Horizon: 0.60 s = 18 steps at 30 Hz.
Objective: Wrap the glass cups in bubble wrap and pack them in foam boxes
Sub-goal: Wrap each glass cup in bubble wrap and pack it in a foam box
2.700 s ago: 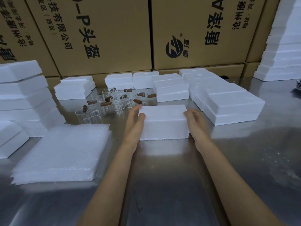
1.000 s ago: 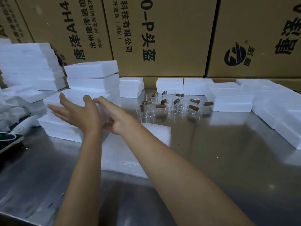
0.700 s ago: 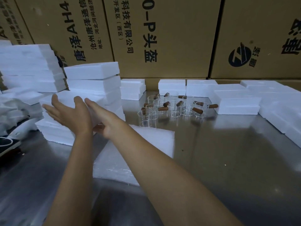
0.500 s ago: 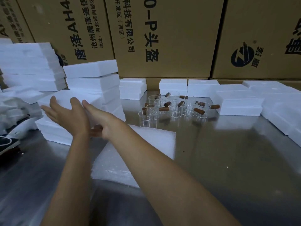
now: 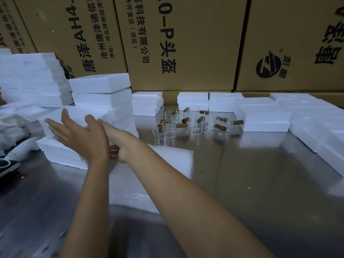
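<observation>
Left hand (image 5: 81, 138) fingers straight, flat on foam box (image 5: 55, 118); right hand (image 5: 119, 142) beside it, fingers hidden (grip unclear). Glass cups (image 5: 193, 123) mid-desk (image 5: 260, 174), bubble wrap (image 5: 167, 164) near. Cartons (image 5: 176, 43) read "0-P头盔". Box was centre-desk earlier, now on left stack.

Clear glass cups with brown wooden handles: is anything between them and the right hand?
Nothing visible. The right hand is at the white foam box stack; bare steel table separates it from the glass cups.
</observation>
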Each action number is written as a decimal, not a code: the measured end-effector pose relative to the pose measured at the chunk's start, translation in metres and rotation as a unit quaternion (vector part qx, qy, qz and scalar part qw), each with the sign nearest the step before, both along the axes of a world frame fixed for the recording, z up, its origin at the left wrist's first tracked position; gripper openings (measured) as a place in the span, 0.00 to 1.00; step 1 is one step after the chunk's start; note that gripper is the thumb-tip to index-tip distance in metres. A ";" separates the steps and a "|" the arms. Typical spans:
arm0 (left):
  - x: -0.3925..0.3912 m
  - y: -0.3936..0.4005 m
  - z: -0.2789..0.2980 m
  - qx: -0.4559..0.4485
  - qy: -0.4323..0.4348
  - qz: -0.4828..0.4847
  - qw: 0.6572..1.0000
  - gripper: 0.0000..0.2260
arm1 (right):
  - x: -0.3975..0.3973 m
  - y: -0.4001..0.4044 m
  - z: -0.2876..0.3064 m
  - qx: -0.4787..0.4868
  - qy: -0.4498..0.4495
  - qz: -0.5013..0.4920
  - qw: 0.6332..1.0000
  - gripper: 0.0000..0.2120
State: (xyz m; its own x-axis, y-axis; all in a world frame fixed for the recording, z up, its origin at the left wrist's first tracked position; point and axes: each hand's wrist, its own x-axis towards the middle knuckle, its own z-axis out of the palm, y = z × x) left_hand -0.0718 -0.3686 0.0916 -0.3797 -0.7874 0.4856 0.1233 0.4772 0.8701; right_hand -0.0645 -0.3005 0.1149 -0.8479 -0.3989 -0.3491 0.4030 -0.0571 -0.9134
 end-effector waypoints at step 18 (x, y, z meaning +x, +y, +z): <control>0.021 0.180 -0.012 -0.074 -0.002 -0.229 0.971 0.19 | 0.015 0.172 -0.023 -0.123 0.006 -0.059 0.991 0.09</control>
State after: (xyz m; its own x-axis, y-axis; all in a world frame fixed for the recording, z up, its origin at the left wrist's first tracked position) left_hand -0.0509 -0.1890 0.0798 -0.6757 -0.4583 0.5774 0.3474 0.4929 0.7977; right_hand -0.0497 -0.1286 0.0921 -0.8970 -0.3690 -0.2433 0.3695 -0.3238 -0.8710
